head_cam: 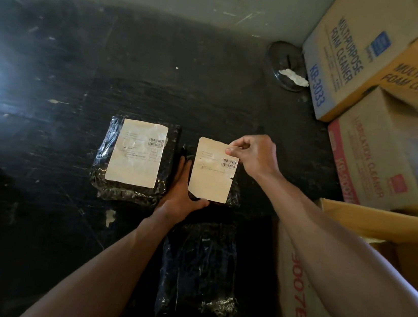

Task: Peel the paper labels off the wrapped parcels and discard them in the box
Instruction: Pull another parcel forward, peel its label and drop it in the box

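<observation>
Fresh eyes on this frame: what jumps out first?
The pale paper label at centre, pinched at its top right corner by the right hand and lifted off a black plastic-wrapped parcel that the left hand pins to the dark floor. Left of it lies a second black wrapped parcel with its beige barcoded label still flat on top. Stacked brown cardboard cleaner cartons fill the right edge.

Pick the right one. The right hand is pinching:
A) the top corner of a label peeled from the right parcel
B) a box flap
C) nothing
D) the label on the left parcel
A: the right hand pinches the top right corner of the lifted label, while the left hand steadies the right parcel.
</observation>
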{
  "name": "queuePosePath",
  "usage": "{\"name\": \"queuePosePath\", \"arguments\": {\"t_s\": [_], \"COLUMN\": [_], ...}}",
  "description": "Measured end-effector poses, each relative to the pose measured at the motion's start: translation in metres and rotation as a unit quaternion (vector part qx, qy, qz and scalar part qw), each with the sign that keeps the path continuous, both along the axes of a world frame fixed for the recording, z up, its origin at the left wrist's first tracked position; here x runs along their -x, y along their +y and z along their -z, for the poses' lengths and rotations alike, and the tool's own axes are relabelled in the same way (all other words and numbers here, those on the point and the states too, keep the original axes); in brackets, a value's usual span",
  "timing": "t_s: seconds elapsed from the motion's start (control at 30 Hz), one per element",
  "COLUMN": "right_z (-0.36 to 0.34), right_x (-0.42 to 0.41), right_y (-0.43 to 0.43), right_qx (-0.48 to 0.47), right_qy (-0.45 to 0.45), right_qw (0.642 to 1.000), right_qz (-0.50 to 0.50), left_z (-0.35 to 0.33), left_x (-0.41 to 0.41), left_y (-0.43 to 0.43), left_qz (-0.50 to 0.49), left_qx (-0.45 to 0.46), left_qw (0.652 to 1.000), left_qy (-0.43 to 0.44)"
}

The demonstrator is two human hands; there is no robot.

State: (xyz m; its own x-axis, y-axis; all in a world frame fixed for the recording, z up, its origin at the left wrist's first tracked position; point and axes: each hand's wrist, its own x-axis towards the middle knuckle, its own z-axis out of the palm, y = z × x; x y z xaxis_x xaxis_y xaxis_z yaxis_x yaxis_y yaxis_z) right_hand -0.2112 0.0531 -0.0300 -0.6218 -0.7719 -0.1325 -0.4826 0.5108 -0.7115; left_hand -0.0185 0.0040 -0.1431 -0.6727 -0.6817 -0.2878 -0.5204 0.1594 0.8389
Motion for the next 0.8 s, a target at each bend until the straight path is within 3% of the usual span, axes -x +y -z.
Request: {"name": "queuePosePath", "arguments": {"t_s": [0.2, 0.5, 0.8], "right_z": [-0.027, -0.082, -0.103], "right_x": [0.006, 0.023, 0.035], "right_y": [0.011, 0.044, 0.139], "right_qx": [0.05, 0.097, 0.103], "right_qy": [-0.043, 0.047, 0.071], "right_qw": [0.995, 0.992, 0.983], "right_qz": [0.073, 0.068, 0.137], "left_z": [-0.003, -0.028, -0.083], "left_x": [-0.002, -0.005, -0.007], "left_y": [0.003, 0.019, 0.084], "left_qz": [-0.004, -0.007, 0.029], "left_qx": [0.007, 0.054, 0.052], "left_qw": [1.0, 0.998, 0.998], "left_qy": [0.01, -0.036, 0.024]}}
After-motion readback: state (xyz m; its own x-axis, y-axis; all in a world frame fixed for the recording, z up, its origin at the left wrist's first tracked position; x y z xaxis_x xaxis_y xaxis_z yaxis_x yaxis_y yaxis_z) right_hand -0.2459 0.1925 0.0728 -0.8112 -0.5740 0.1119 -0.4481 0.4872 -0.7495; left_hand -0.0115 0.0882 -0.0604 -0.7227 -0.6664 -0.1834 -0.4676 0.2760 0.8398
